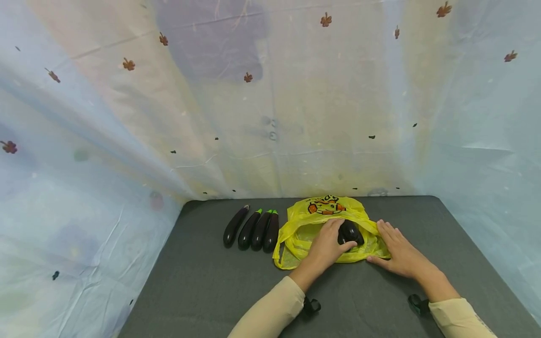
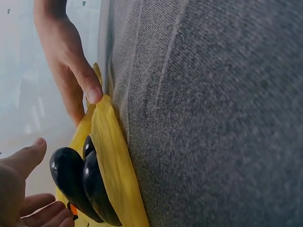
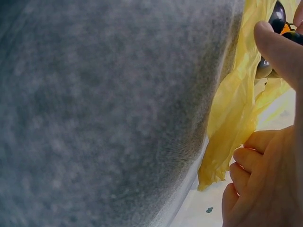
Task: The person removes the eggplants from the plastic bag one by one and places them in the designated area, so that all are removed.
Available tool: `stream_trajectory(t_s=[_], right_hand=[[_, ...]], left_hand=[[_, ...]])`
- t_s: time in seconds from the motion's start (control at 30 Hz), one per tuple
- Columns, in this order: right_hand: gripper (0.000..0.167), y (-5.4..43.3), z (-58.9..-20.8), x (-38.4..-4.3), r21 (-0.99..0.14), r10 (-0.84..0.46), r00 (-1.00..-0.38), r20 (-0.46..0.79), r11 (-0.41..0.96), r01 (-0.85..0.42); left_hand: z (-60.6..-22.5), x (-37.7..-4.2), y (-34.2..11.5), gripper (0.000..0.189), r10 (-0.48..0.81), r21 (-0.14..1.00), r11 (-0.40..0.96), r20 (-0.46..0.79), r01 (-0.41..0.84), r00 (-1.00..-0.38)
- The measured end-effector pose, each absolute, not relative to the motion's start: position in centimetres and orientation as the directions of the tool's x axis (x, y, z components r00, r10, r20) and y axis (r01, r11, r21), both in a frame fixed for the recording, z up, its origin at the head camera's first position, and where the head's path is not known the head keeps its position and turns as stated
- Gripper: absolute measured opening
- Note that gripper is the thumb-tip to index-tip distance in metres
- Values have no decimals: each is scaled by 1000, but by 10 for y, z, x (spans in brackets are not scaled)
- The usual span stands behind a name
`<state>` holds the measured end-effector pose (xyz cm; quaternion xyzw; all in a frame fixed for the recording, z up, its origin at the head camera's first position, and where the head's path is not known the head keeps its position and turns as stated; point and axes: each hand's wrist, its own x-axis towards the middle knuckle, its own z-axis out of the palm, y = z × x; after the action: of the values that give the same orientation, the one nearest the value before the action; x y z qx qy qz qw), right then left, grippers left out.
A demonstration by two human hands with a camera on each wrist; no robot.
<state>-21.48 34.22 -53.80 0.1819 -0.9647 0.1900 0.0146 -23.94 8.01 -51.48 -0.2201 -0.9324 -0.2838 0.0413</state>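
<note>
Beside the spread left hand, eggplants lie in a bag; right hand spread.

From my remote feed I see a dark grey, fabric-surfaced table with rounded far corners; behind it, pale, creased sheeting bears small brown leaf shapes.

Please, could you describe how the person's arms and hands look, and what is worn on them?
The left hand and right hand are bare, without gloves. The left sleeve and right sleeve are light beige. A dark strap shows near the left wrist, and another near the right. No cables are visible.
</note>
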Motion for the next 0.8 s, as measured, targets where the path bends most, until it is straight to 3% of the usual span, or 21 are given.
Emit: stream_trajectory(t_s=[0.8], right_hand=[[114,341,-537,-213,-361,-352,-930,110,857,-367]], left_hand=[[-519,-245,99,69,349,474,776,224,415,-910]])
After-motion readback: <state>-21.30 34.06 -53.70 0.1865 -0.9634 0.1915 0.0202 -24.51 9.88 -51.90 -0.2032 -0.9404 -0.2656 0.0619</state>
